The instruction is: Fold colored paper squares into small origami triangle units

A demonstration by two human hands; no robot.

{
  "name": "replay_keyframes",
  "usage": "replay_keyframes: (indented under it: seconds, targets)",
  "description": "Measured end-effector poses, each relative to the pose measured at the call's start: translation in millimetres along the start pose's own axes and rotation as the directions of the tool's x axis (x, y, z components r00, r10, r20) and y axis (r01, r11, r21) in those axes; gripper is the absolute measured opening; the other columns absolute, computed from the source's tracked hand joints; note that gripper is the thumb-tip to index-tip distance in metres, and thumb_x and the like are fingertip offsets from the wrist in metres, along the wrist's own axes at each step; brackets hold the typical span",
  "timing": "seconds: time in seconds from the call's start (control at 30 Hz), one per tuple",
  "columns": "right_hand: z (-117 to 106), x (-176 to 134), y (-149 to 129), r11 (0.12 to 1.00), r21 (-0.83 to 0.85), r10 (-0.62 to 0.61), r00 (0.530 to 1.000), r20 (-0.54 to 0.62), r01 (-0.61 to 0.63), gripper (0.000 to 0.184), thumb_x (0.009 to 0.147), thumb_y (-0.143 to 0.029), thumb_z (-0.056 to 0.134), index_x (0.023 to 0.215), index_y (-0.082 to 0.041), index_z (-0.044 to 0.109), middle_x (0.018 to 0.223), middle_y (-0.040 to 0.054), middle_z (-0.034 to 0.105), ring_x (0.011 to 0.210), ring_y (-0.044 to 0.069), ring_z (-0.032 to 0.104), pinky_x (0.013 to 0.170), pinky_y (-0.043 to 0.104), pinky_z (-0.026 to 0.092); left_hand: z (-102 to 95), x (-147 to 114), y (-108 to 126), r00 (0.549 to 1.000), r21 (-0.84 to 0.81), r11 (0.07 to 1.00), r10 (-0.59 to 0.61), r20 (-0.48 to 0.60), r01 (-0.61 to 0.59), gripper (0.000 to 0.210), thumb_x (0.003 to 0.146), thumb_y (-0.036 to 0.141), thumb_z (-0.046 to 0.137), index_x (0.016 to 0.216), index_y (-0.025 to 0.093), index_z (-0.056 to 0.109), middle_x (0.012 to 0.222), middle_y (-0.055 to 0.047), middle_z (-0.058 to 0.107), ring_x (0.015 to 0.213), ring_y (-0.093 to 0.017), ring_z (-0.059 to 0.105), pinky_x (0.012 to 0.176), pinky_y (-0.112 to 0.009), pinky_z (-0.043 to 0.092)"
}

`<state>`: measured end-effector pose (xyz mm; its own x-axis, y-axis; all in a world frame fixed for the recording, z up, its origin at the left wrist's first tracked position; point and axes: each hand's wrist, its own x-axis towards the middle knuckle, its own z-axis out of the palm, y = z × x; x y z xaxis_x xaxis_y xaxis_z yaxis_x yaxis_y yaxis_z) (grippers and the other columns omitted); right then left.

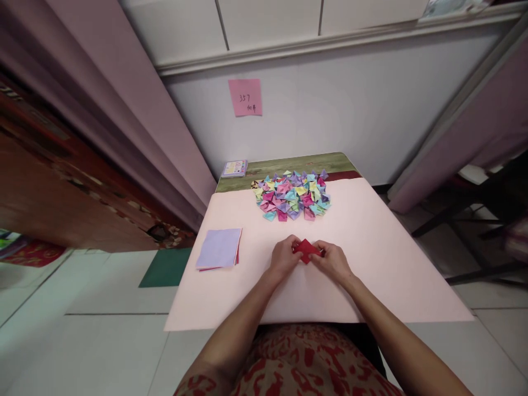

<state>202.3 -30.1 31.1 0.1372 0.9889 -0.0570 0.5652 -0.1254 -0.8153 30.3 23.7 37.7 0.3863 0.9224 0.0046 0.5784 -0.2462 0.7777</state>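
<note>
A small folded piece of red paper (306, 248) is held between my two hands, low over the front half of the table. My left hand (285, 255) pinches its left side with thumb and fingers. On the opposite side, my right hand (331, 258) grips the right corner the same way. Beyond my hands lies a heap of folded paper pieces (292, 193) in pink, purple, yellow, blue and green. To the left of my left hand rests a stack of square paper sheets (219, 248), a lilac one on top and a red edge showing below.
The table (371, 231) has a pale pink cover, with a green wood-pattern surface showing at the back. A small pack (235, 168) sits at the back left corner. A pink note (246, 98) is stuck on the wall. Curtains hang on both sides.
</note>
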Motion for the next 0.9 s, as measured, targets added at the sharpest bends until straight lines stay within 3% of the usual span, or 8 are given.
replay_keyframes:
  seconds: [0.07, 0.17, 0.23, 0.3, 0.5, 0.67, 0.8, 0.9]
  targets:
    - [1.5, 0.5, 1.7, 0.996, 0.021, -0.08, 0.991, -0.112, 0.082, 0.011, 0.074, -0.025, 0.058, 0.079, -0.024, 0.068, 0.07, -0.0022, 0.067, 0.06, 0.015, 0.056, 0.057, 0.024, 0.041, -2.9, -0.8, 2.1, 0.981, 0.086, 0.98, 0.186, -0.063, -0.18, 0.01, 0.074, 0.013, 0.063, 0.08, 0.021, 0.062, 0.079, 0.001, 0.067, 0.077, -0.016, 0.059, 0.075, -0.029, 0.043]
    - [6.2, -1.6, 8.4, 0.964, -0.016, -0.261, 0.927, -0.269, 0.267, 0.012, 0.073, -0.018, 0.055, 0.079, -0.022, 0.065, 0.081, 0.0012, 0.068, 0.072, 0.017, 0.061, 0.068, 0.027, 0.047, -4.2, -8.3, -1.5, 0.873, 0.316, 0.851, 0.474, -0.119, -0.419, 0.008, 0.083, 0.015, 0.058, 0.08, 0.02, 0.062, 0.082, -0.003, 0.067, 0.083, -0.018, 0.057, 0.084, -0.035, 0.04]
    - [10.7, -5.7, 15.2, 0.929, -0.072, -0.368, 0.891, -0.265, 0.363, 0.018, 0.074, -0.012, 0.052, 0.083, -0.023, 0.064, 0.091, 0.0028, 0.069, 0.081, 0.018, 0.063, 0.075, 0.028, 0.049, -2.2, -17.5, -8.6, 0.8, 0.428, 0.743, 0.596, -0.074, -0.514, 0.011, 0.088, 0.015, 0.053, 0.083, 0.02, 0.062, 0.086, -0.004, 0.067, 0.084, -0.019, 0.056, 0.087, -0.037, 0.038]
    - [14.6, -11.4, 22.2, 0.901, -0.117, -0.433, 0.883, -0.182, 0.418, 0.022, 0.076, -0.009, 0.05, 0.085, -0.023, 0.064, 0.098, 0.0037, 0.068, 0.088, 0.017, 0.064, 0.078, 0.028, 0.05, 0.9, -28.1, -16.7, 0.769, 0.483, 0.677, 0.64, -0.012, -0.556, 0.016, 0.091, 0.014, 0.049, 0.084, 0.019, 0.062, 0.087, -0.005, 0.067, 0.084, -0.018, 0.054, 0.088, -0.037, 0.037]
    - [12.7, -26.2, 28.6, 0.884, -0.273, -0.396, 0.918, -0.005, 0.38, 0.016, 0.083, -0.018, 0.058, 0.092, -0.025, 0.069, 0.115, 0.0057, 0.065, 0.106, 0.021, 0.059, 0.095, 0.035, 0.044, 3.3, -48.7, -26.0, 0.861, 0.442, 0.755, 0.501, 0.086, -0.484, 0.014, 0.093, 0.022, 0.052, 0.09, 0.02, 0.065, 0.09, -0.006, 0.066, 0.09, -0.02, 0.054, 0.094, -0.039, 0.035]
    - [8.3, -22.1, 19.7, 0.915, -0.343, -0.222, 0.975, 0.005, 0.211, 0.015, 0.089, -0.035, 0.059, 0.087, -0.026, 0.071, 0.108, 0.005, 0.067, 0.101, 0.023, 0.058, 0.093, 0.037, 0.038, 5.7, -49.2, -20.2, 0.968, 0.353, 0.91, 0.248, -0.041, -0.218, 0.014, 0.091, 0.029, 0.058, 0.084, 0.021, 0.066, 0.088, -0.005, 0.064, 0.09, -0.021, 0.054, 0.087, -0.037, 0.037]
    - [12.9, -14.6, 14.6, 0.92, -0.367, -0.16, 0.986, -0.037, 0.135, 0.022, 0.09, -0.04, 0.058, 0.08, -0.022, 0.066, 0.099, 0.0059, 0.068, 0.091, 0.021, 0.058, 0.087, 0.034, 0.037, 12.6, -44.7, -15.8, 0.987, 0.323, 0.946, 0.081, -0.141, -0.032, 0.012, 0.086, 0.03, 0.066, 0.081, 0.02, 0.063, 0.087, -0.005, 0.064, 0.089, -0.022, 0.054, 0.084, -0.036, 0.037]
    - [17.4, -12.2, 13.3, 0.916, -0.387, -0.154, 0.982, -0.106, 0.101, 0.018, 0.088, -0.038, 0.06, 0.093, -0.022, 0.065, 0.096, 0.0055, 0.067, 0.088, 0.021, 0.058, 0.085, 0.033, 0.036, 16.4, -43.3, -14.3, 0.98, 0.308, 0.951, 0.05, -0.192, 0.012, 0.012, 0.085, 0.028, 0.067, 0.093, 0.02, 0.062, 0.092, -0.005, 0.065, 0.09, -0.022, 0.054, 0.083, -0.035, 0.037]
